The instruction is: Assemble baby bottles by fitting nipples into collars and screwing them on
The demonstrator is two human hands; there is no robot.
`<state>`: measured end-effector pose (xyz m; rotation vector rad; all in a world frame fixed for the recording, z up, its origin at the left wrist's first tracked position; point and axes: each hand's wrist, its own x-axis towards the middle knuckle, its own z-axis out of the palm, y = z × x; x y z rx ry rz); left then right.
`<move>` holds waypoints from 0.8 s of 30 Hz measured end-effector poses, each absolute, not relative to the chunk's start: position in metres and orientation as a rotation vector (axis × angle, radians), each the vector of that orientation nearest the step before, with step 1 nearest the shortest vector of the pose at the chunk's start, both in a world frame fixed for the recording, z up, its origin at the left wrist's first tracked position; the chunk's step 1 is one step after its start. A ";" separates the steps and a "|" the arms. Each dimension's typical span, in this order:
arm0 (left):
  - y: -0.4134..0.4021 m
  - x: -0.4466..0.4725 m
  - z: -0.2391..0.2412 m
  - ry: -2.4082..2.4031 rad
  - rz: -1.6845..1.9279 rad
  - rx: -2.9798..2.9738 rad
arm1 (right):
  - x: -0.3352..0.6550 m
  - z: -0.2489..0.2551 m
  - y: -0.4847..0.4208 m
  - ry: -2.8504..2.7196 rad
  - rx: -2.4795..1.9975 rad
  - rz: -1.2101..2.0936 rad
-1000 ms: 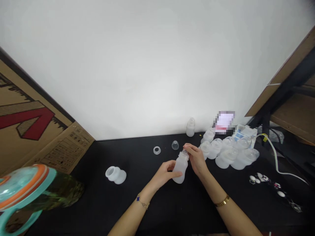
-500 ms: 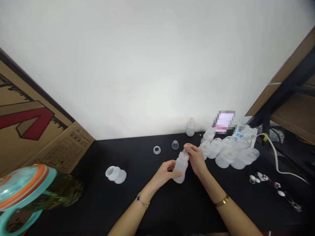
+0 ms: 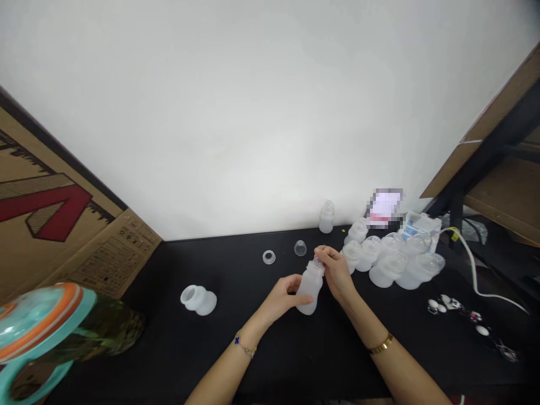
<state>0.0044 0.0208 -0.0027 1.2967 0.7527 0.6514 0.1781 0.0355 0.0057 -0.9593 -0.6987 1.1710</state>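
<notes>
A frosted translucent bottle [image 3: 310,287] stands tilted on the black table [image 3: 236,349] in front of me. My left hand [image 3: 282,297] is wrapped round its lower body. My right hand [image 3: 336,271] pinches the small top piece at the bottle's neck, fingers closed on it. A loose white ring [image 3: 269,257] and a small clear cap [image 3: 300,248] lie just beyond the hands. Another open frosted bottle [image 3: 198,299] lies on its side to the left.
Several capped frosted bottles [image 3: 392,261] cluster at the right, one more [image 3: 326,217] by the wall. A cardboard box [image 3: 63,225] leans at left, a teal and orange lidded cup [image 3: 46,332] near it. A white cable [image 3: 476,270] and small items [image 3: 468,323] lie at right.
Almost nothing: both hands stay on the bottle, the right fingers shift slightly at its neck, and the view drifts a little.
</notes>
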 end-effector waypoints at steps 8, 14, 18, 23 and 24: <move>0.021 0.005 -0.004 0.761 0.651 1.304 | 0.177 0.008 0.035 -0.689 -0.962 1.161; 0.021 0.005 -0.002 0.774 0.646 1.321 | 0.176 0.007 0.035 -0.662 -0.916 1.178; 0.021 0.005 -0.004 0.765 0.645 1.322 | 0.175 0.006 0.036 -0.658 -0.909 1.176; 0.020 0.005 -0.001 0.757 0.639 1.264 | 0.176 0.005 0.035 -0.657 -0.929 1.159; 0.020 0.005 0.000 0.748 0.635 1.234 | 0.176 0.005 0.035 -0.663 -0.937 1.169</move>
